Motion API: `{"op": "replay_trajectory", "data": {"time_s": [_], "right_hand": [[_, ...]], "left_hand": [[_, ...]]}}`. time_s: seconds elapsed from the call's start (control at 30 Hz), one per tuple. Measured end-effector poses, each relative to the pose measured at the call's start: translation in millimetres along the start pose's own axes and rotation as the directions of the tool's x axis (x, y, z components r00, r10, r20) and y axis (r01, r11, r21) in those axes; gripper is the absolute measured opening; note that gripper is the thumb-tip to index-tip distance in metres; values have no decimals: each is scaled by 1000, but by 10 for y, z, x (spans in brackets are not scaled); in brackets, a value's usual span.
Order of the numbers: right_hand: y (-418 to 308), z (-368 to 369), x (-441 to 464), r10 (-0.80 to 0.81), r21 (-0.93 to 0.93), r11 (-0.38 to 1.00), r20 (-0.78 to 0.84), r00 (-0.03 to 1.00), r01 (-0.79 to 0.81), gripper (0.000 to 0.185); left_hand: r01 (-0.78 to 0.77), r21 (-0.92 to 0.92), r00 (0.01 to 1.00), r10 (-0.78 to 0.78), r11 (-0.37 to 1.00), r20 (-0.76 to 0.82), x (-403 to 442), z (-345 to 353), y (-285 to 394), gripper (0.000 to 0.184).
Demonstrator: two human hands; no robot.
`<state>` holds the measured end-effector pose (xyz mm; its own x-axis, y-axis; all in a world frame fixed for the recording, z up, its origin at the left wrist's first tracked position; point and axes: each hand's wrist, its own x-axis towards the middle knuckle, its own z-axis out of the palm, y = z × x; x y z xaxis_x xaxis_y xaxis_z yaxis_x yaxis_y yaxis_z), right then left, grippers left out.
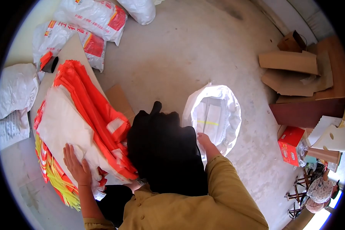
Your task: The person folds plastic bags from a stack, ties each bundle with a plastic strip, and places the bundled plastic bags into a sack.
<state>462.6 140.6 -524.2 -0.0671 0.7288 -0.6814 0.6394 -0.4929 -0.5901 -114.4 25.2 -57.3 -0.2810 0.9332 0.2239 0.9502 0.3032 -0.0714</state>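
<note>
My left hand (77, 166) lies flat with its fingers stretched on a white sheet (61, 119), which rests over a stack of orange-red bags (90, 99) at the left. Yellow-green strips (59, 184) stick out below the stack. At the centre right, my right hand (205, 140) reaches to the near left rim of an open white sack (232, 119). Flat pale items with a yellow line (211, 122) lie inside the sack. Whether the right fingers hold anything is too small to tell. Black cloth (165, 153) covers my lap between the hands.
Full white and red sacks (92, 19) lie at the upper left beside the board under the stack. Cardboard boxes (291, 63) and a red box (289, 145) stand at the right. Another person (320, 191) is at the lower right, near dark metal frames (301, 186).
</note>
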Motion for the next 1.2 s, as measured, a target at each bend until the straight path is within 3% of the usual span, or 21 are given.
{"op": "replay_trajectory", "data": {"time_s": [0.13,0.17,0.23,0.27,0.33,0.37,0.4,0.43,0.47,0.5,0.53,0.57,0.63,0.73,0.8,0.93,1.0,1.1,1.2], "right_hand": [[-123,-117,-41,-50,-168,984,19,999,53,43],[47,-95,124,-83,-181,978,95,992,100,43],[300,-93,375,-167,-183,966,84,982,180,40],[24,-269,213,-209,-299,928,71,975,221,40],[-251,-499,125,-284,-279,919,26,959,280,36],[-364,-596,114,-421,-315,864,-25,907,393,35],[-840,-749,-218,-343,-8,939,-123,931,344,34],[-909,-810,-167,-451,-32,888,-247,858,458,31],[-1083,-962,-183,-322,210,908,-206,924,363,32],[-1277,-1109,-196,-319,279,883,-231,919,377,33],[-1568,-1244,-251,-291,389,844,-248,924,371,35],[-1825,-1394,-303,-335,375,827,-268,903,418,41],[-2686,-1620,-586,-350,316,837,-317,881,446,40],[-4051,-1620,-1249,-486,311,748,-345,803,586,31],[-4760,-1433,-1672,-670,257,650,-253,698,716,28],[-5689,-731,-2290,-875,142,463,229,425,875,31],[-6094,-280,-2699,-847,-22,312,446,288,950,36],[-6403,327,-2898,-788,-152,4,608,96,988,42],[-6528,714,-2922,-735,-168,-28,671,94,985,45]], "left_hand": [[-4,-6,1000,4,1000,-3,-17,19,-22,69],[-6,-20,1000,6,1000,3,-26,30,-41,68],[22,-39,999,-21,999,31,-32,-7,2,72],[45,-42,998,-42,998,50,-28,-44,27,73],[74,-58,993,-69,996,91,6,-162,116,73],[75,-99,992,-65,992,104,15,-181,91,73],[74,-142,992,-58,987,115,25,-216,46,72],[84,-226,989,-53,971,139,28,-298,-5,70],[90,-314,986,-41,945,159,31,-363,-58,67],[61,-462,997,-38,885,60,14,-366,-121,59],[82,-455,997,-69,887,45,-11,-417,-178,57],[100,-451,995,-98,887,29,-37,-469,-228,55],[147,-443,988,-157,884,16,-112,-508,-346,51],[233,-402,971,-236,885,43,-277,-430,-573,50],[243,-455,967,-253,857,40,-333,-365,-668,47],[219,-638,961,-278,738,9,-331,-333,-729,47],[201,-721,956,-293,663,-3,-326,-264,-795,47],[183,-775,951,-309,604,-16,-340,-179,-905,46],[191,-786,949,-316,588,-6,-337,-234,-961,45]]}}
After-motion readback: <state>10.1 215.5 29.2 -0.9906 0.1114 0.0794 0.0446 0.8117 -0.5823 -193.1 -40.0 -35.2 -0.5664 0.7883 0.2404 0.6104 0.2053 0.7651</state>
